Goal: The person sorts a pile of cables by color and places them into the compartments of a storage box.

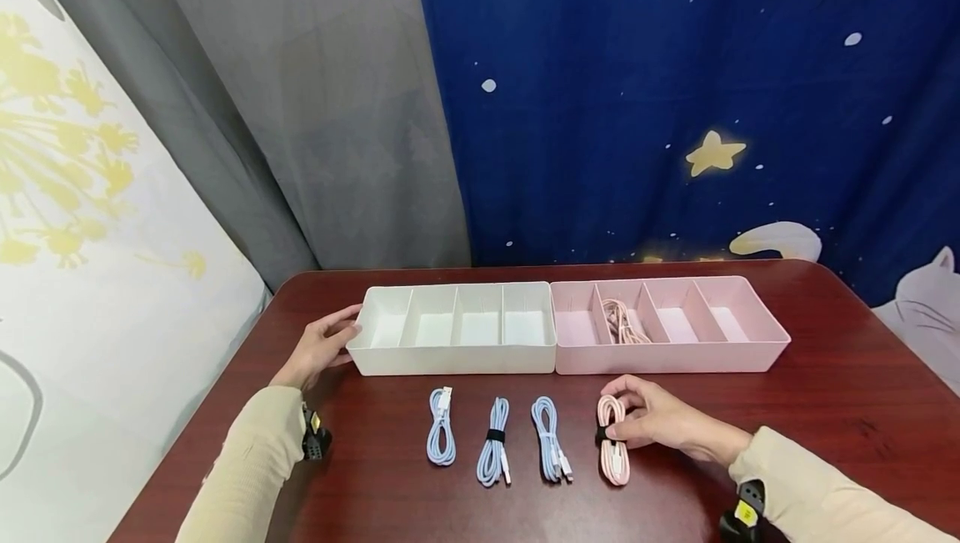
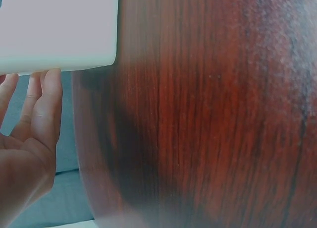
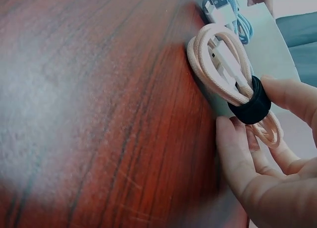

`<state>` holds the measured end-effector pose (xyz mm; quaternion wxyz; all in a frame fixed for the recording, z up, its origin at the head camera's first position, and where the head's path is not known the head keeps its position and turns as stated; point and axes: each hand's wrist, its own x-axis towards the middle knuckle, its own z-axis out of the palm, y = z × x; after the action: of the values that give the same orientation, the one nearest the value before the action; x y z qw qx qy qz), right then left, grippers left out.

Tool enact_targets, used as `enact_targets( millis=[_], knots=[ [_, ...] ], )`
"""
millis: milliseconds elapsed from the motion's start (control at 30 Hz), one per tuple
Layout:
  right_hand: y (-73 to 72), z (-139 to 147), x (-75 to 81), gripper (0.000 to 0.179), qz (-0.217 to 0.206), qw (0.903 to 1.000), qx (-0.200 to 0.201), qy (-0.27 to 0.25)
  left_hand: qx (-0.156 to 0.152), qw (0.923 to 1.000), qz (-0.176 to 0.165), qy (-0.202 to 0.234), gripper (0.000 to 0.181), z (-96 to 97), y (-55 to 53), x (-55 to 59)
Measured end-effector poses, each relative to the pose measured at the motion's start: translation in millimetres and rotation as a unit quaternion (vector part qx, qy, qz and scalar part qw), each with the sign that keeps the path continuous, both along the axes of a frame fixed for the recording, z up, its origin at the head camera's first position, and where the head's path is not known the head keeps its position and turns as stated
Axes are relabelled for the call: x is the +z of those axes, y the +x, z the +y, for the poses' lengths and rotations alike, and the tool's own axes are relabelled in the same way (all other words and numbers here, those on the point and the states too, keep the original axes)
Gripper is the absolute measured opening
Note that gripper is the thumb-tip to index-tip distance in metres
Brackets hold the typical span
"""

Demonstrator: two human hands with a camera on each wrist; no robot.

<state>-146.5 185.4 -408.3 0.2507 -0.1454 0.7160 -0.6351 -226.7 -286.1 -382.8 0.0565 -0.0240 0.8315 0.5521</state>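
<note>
In the head view my left hand (image 1: pixel 318 347) touches the left end of a white divided organizer box (image 1: pixel 450 359). The left wrist view shows fairly straight fingertips (image 2: pixel 52 79) against the box's side. My right hand (image 1: pixel 652 418) pinches a coiled pink charging cable (image 1: pixel 615 461) bound with a black strap (image 3: pixel 251 106), in front of a pink organizer box (image 1: pixel 667 358). Three coiled light-blue cables lie in a row to its left: one (image 1: pixel 441 439) near the white box, a strapped one (image 1: pixel 491 460) and another (image 1: pixel 549 443).
Both boxes stand end to end across the dark red wooden table (image 1: pixel 390 493). Another pink cable (image 1: pixel 621 322) lies in the pink box's second compartment from the left. Behind the table hang a grey curtain (image 1: pixel 360 109) and a blue starry curtain (image 1: pixel 600 109).
</note>
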Motion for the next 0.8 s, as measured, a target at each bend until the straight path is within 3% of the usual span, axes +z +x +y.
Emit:
enact_targets(
  millis=[300,633,800],
  knots=[
    [0.9,4.3,-3.4,0.05,-0.005,0.9993,-0.001,-0.037,0.0,1.0,0.0,-0.001,0.049,0.9,0.4,1.8],
    [0.9,5.7,-6.4,0.051,0.017,0.9988,0.018,-0.043,-0.004,1.0,0.001,-0.002,0.05,0.9,0.7,2.9],
    [0.2,5.2,-2.8,0.052,0.0,0.9986,0.019,-0.049,-0.002,1.0,-0.001,-0.003,0.05,-0.2,0.5,2.6]
  ],
)
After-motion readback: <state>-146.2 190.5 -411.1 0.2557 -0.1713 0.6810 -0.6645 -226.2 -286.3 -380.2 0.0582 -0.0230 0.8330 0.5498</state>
